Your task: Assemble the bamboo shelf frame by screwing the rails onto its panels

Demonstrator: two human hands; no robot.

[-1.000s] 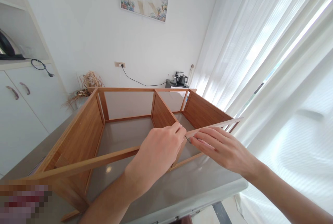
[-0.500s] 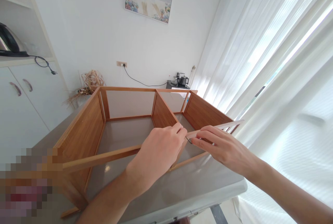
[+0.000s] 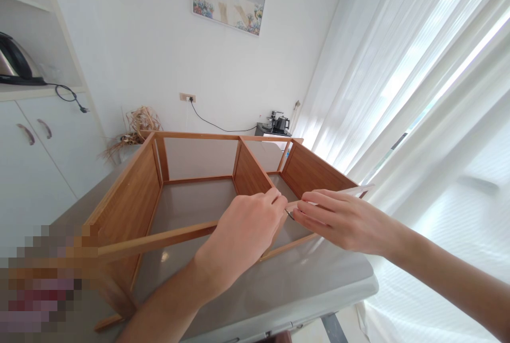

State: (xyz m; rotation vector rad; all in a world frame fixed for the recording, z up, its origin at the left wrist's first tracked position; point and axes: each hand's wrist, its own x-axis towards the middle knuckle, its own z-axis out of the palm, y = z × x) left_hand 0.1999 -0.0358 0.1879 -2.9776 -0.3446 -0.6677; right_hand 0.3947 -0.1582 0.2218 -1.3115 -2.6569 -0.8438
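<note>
A wooden shelf frame (image 3: 255, 165) with panels lies across a grey-topped table (image 3: 319, 274). My left hand (image 3: 243, 237) is closed over its near rail (image 3: 175, 237), where the middle panel meets it; the fingertips are partly hidden. Between my hands a small, thin, bent metal rod, seemingly a hex key (image 3: 290, 216), sticks out beside the left fingertips. Its free end is at the fingers of my right hand (image 3: 337, 221), which are bent and close together, with the thumb hidden. A pale rail (image 3: 360, 189) passes behind the right hand.
Dried plant stalks (image 3: 141, 120) stand beyond the frame's far left corner. A small black kettle (image 3: 282, 123) sits on a stand by the wall. White curtains (image 3: 438, 136) hang at the right. A blurred patch (image 3: 43, 290) covers the lower left.
My right hand has shifted slightly, its fingers now lower over the pale rail and still at the hex key. My left hand keeps its place on the frame.
</note>
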